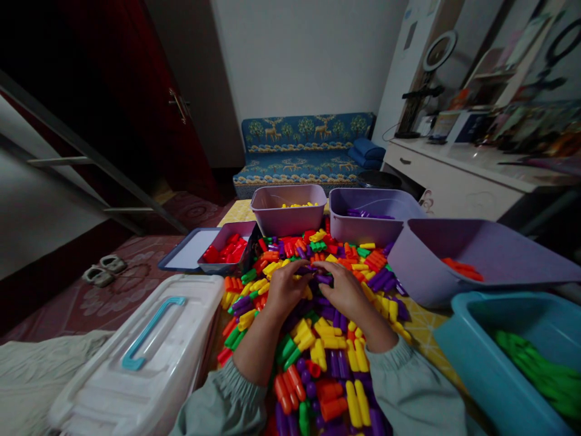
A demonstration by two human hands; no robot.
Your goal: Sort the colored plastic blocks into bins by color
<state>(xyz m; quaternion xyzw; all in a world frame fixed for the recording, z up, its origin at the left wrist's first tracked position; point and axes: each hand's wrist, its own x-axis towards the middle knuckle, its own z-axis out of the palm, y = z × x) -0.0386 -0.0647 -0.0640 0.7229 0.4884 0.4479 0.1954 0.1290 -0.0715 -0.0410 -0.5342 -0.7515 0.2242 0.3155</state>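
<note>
Both of my hands meet over the middle of a wide pile of red, yellow, green, orange and purple plastic pieces (327, 330). My left hand (288, 287) has its fingers curled round a purple piece, and my right hand (341, 286) pinches a purple piece (325, 279) close beside it. The fingertips nearly touch; whether the purple pieces are joined cannot be made out. More purple pieces (384, 280) lie right of my right hand.
Behind the pile stand a pink bin (290, 219) with yellow pieces and a purple bin (363, 229) with purple ones. A box (247, 233) holds red pieces. At right are a lilac bin (413, 266) and a teal bin (481, 363). A lidded container (158, 357) is left.
</note>
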